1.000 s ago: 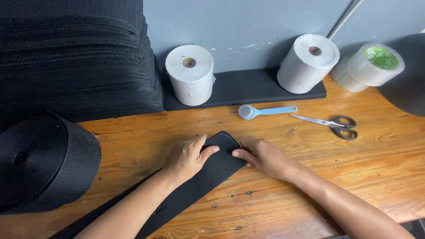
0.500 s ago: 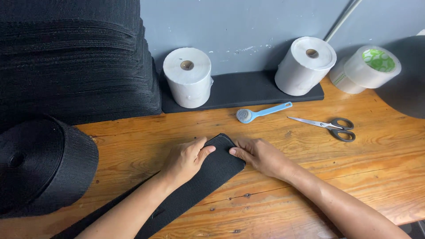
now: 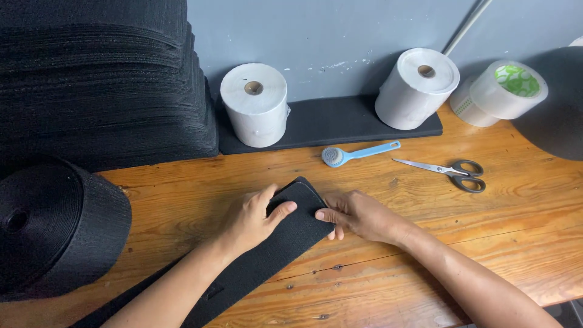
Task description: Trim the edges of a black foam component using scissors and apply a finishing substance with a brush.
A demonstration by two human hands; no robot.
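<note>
Hands unmoved: left hand (image 3: 252,220), right hand (image 3: 358,215) flank strap end (image 3: 297,212).

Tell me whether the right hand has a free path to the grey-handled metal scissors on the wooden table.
Probably yes: the right hand rests on the black strap's end, and only bare wooden table lies between it and the grey-handled metal scissors.

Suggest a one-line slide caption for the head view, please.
Left hand and right hand press a black strap flat on the wooden table.
</note>
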